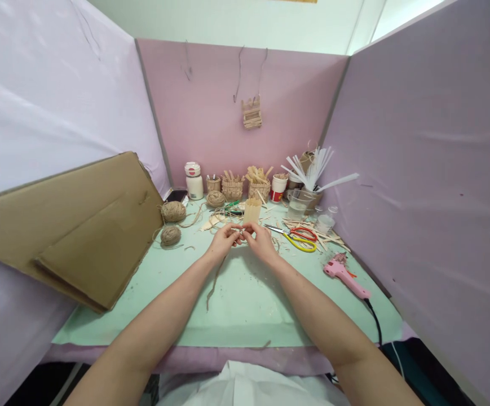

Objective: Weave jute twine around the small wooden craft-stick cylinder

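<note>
Both hands meet over the middle of the table, fingertips nearly touching. My left hand (224, 241) is closed in a pinch, with brown twine (214, 286) hanging down from it toward the table's front. Beside it my right hand (260, 241) is also closed at the fingertips; a small pale piece shows between the two hands, too small to name. Just behind the fingers stands a flat panel of light wooden sticks (252, 210). Red-and-yellow-handled scissors (299, 237) lie to the right of my right hand.
Twine balls (173, 211) sit at the left, near leaning cardboard (101, 237). Stick-filled baskets (233, 189), a white bottle (194, 181) and cups (278, 188) line the back. A pink glue gun (347, 276) with a black cord lies at the right, near scattered sticks (329, 234).
</note>
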`<action>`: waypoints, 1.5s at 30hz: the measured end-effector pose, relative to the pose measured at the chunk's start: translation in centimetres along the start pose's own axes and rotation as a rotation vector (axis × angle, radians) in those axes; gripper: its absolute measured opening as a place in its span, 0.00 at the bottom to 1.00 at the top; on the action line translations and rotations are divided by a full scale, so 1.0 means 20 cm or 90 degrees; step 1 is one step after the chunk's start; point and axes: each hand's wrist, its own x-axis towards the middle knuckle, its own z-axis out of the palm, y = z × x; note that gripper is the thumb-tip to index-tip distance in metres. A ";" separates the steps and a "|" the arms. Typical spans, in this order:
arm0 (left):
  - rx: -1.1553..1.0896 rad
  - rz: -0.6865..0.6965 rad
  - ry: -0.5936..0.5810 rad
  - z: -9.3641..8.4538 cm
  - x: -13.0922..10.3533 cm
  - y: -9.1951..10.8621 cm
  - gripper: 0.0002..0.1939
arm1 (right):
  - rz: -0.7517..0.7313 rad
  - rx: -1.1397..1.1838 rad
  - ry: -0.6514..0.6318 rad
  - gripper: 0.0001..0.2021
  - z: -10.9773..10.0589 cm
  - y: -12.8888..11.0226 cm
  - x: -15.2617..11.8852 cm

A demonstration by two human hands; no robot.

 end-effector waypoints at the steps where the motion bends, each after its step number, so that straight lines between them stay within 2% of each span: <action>1: -0.007 -0.004 -0.002 0.00 0.00 0.01 0.14 | 0.019 0.024 -0.001 0.10 0.00 0.01 0.00; 5: -0.083 -0.033 -0.015 0.01 -0.02 0.01 0.14 | 0.069 0.099 0.007 0.10 0.01 0.04 0.02; 10: -0.178 -0.090 -0.049 0.01 -0.01 0.00 0.14 | 0.066 0.136 -0.002 0.09 0.02 0.08 0.03; 26: -0.160 -0.069 -0.063 0.01 0.00 -0.05 0.10 | 0.057 0.076 -0.013 0.07 0.02 0.06 0.02; 35: -0.153 -0.062 -0.068 0.03 -0.02 -0.01 0.07 | 0.029 -0.027 -0.031 0.08 0.04 0.08 0.02; 45: -0.364 -0.160 -0.056 0.00 -0.01 0.03 0.08 | 0.008 -0.064 -0.002 0.08 0.04 0.08 0.02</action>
